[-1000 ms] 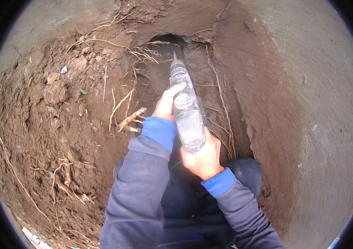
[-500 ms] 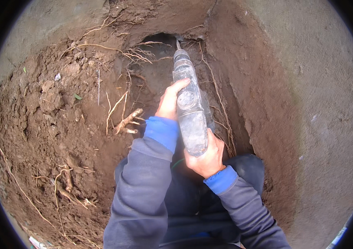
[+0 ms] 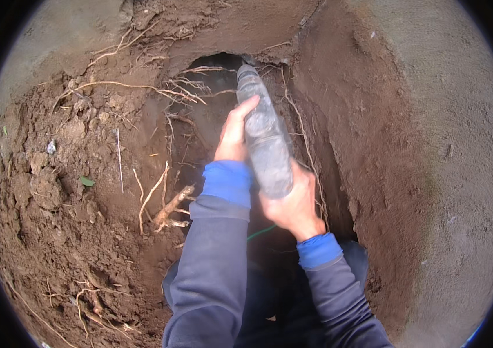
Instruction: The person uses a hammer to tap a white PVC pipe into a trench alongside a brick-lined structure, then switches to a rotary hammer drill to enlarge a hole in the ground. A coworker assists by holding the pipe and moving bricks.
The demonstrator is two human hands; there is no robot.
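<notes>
A dusty grey hammer drill (image 3: pixel 268 148) points away from me, its nose against the far earth wall beside the dark opening of a hollow (image 3: pixel 214 61). My left hand (image 3: pixel 234 132) is closed round the left side of its body, thumb lying on top. At the back end my right hand (image 3: pixel 296 203) grips the handle, its fingers partly hidden beneath the tool. The bit does not show; the nose meets the soil at the opening's right edge. Blue cuffs and dark sleeves cover both forearms.
Thin roots (image 3: pixel 185 87) hang across the hollow, and a long root (image 3: pixel 303 130) runs down right of the drill. A cut root stump (image 3: pixel 171 211) sticks out at left near loose soil (image 3: pixel 55 191). A grey wall (image 3: pixel 467 174) rises at right. A green cord (image 3: pixel 262 232) lies below the right hand.
The drill's nose has come up to the far earth, and the bit seen before is now out of sight. Both hands stay on the tool. The view has shifted slightly.
</notes>
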